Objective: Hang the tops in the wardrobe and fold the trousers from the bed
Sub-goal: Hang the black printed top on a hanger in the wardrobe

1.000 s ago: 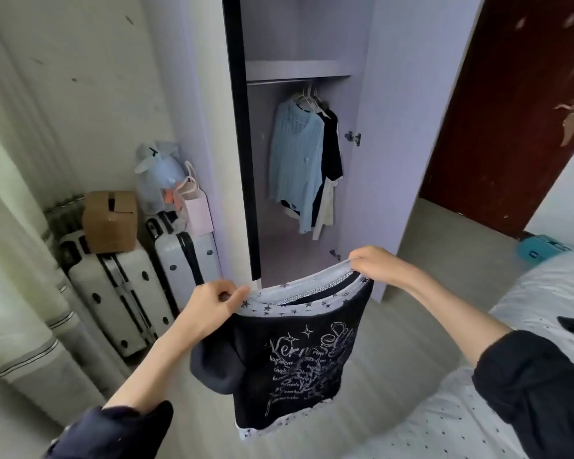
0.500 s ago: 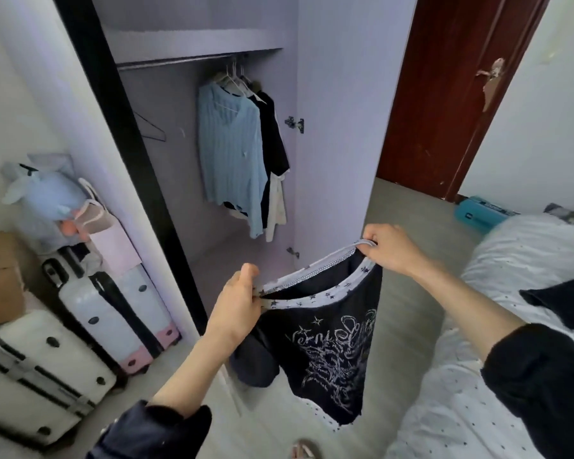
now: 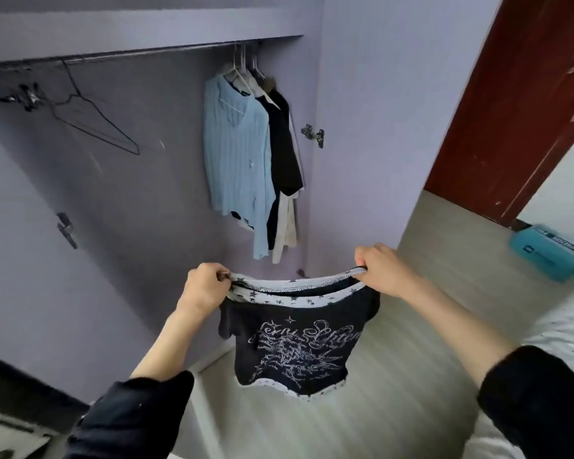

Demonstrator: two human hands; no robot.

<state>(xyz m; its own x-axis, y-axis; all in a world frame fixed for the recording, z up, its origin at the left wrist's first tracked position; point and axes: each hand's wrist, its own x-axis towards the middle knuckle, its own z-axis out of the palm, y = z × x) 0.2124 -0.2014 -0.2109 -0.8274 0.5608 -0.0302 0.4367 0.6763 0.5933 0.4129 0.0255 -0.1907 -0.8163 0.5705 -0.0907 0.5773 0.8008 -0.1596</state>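
Observation:
A black top [image 3: 295,349] with silver script and a star-patterned white neckline hangs stretched between my hands, just in front of the open wardrobe [image 3: 140,200]. My left hand [image 3: 204,288] grips the left end of the neckline and my right hand [image 3: 383,271] grips the right end. On the wardrobe rail [image 3: 146,54] an empty black wire hanger [image 3: 93,122] hangs at the left. A light blue ribbed top [image 3: 236,154], a black garment [image 3: 284,147] and a cream one [image 3: 287,223] hang at the right.
The open lilac wardrobe door [image 3: 378,111] stands to the right of the hanging clothes. Behind it is a dark red room door [image 3: 511,104]. A teal box [image 3: 547,255] lies on the floor at the right. The white bed [image 3: 557,329] fills the lower right corner.
The view has closed in on the wardrobe and swung left; the suitcases have dropped out of sight. Both hands keep their hold on the black top, now spread wider and facing me.

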